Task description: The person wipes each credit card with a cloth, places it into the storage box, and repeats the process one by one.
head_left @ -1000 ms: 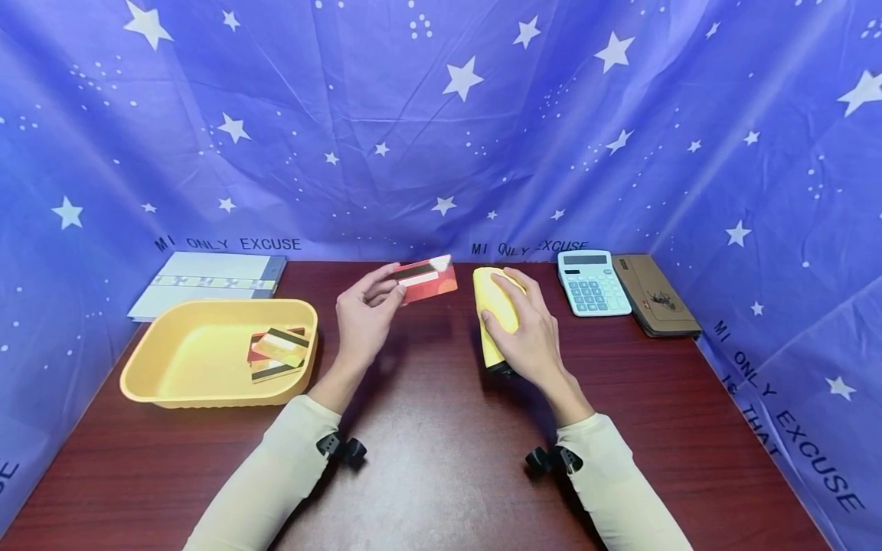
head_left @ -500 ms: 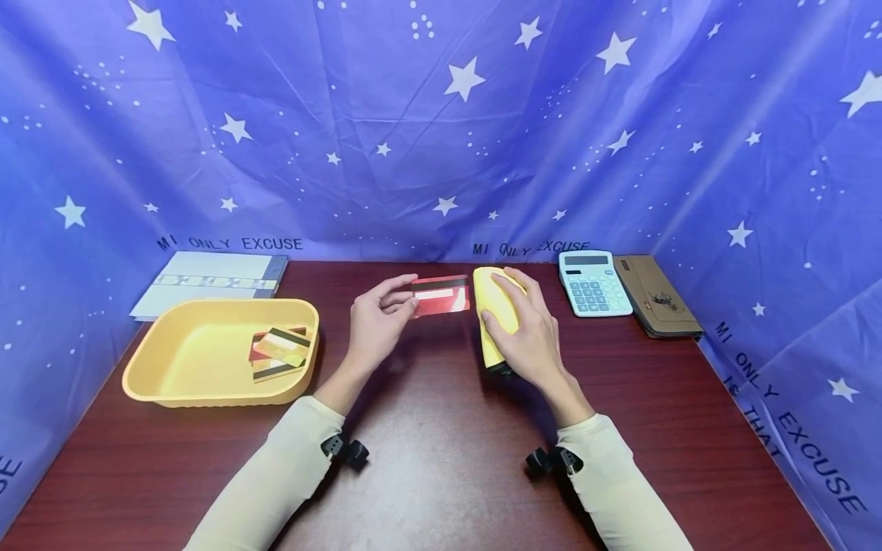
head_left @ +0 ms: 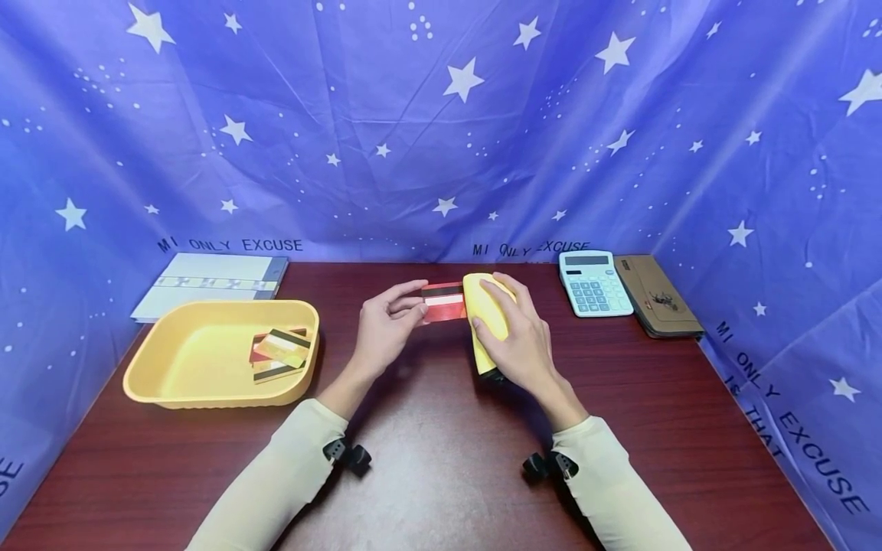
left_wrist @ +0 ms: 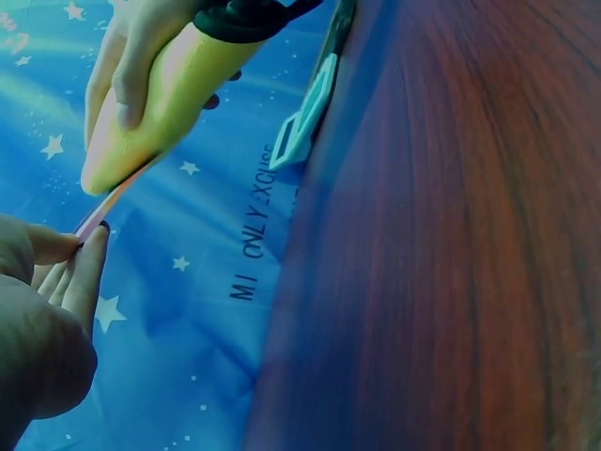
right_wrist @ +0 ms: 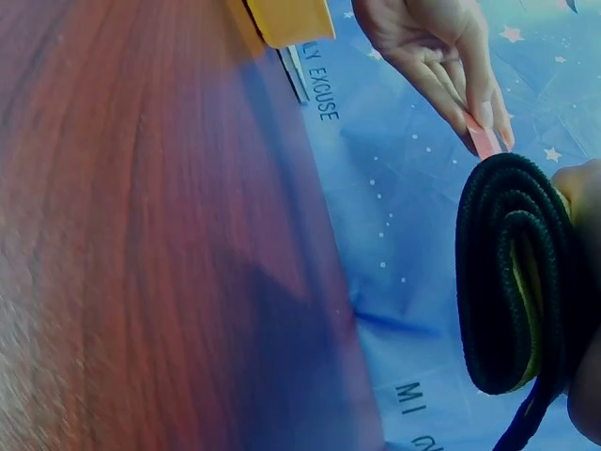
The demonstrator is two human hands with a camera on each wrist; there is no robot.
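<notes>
In the head view my left hand pinches a red bank card between thumb and fingers. The card is held above the table, its black stripe and white strip facing me. My right hand grips a folded yellow cloth with a black edge. The cloth overlaps the card's right end, which is hidden. From the left wrist view, the cloth meets the card at its tip. Dark folded layers of the cloth show in the right wrist view, below the left hand.
A yellow basin on the left holds several bank cards. Behind it lies a white notebook. At the back right are a light blue calculator and a brown wallet. A blue star-printed curtain surrounds the table.
My left hand has brought the card rightward and slightly down, levelling it. The right hand has shifted the cloth slightly left, so cloth and card now meet.
</notes>
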